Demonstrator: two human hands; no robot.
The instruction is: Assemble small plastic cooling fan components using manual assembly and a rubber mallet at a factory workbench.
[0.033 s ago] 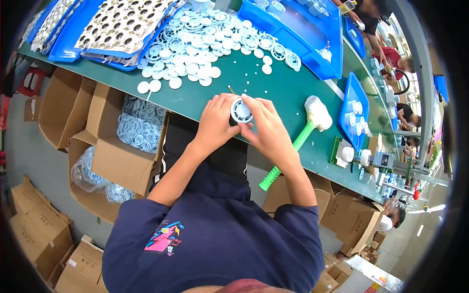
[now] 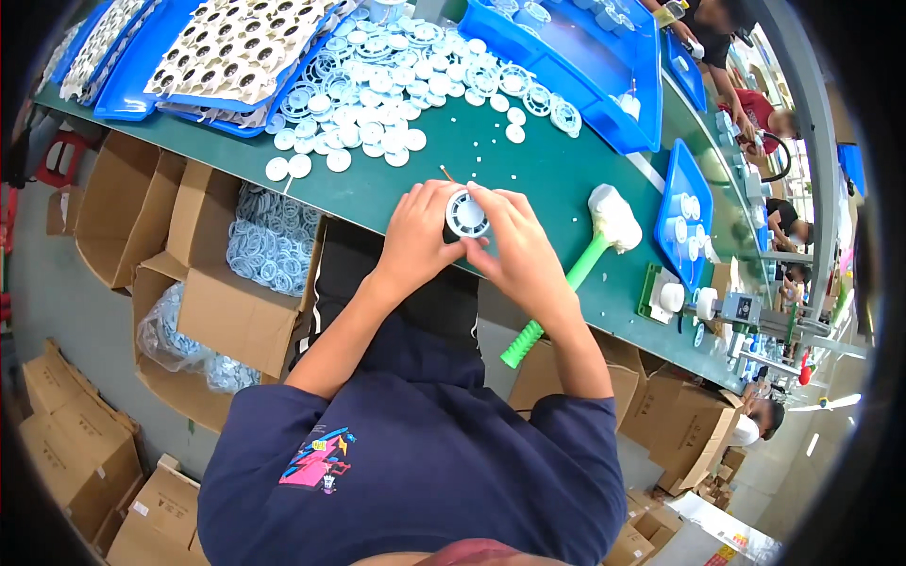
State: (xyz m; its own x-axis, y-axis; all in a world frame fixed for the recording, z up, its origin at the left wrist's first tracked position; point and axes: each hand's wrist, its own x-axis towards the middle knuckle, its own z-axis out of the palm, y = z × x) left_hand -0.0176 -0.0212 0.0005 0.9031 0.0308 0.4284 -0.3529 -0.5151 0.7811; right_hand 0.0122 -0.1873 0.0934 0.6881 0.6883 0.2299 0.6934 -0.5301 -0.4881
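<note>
Both my hands hold one small round part (image 2: 467, 216), pale blue-white on top with a slotted ring and dark at its side, above the table's near edge. My left hand (image 2: 415, 234) wraps round its left side. My right hand (image 2: 516, 247) grips it from the right, fingers at the rim and thumb below. A thin orange wire (image 2: 448, 175) sticks up just beyond the part. To the right lies a mallet (image 2: 587, 262) with a green handle and a white wrapped head. Past my hands, a heap of pale blue rings and white discs (image 2: 377, 94) covers the table.
On the green table (image 2: 557, 179) stand a large blue bin (image 2: 590, 99) and a blue tray (image 2: 672, 170) with white parts. Trays of dark round pieces (image 2: 226, 52) are at far left. Cardboard boxes (image 2: 231, 321) of rings stand below. Other people sit at far right.
</note>
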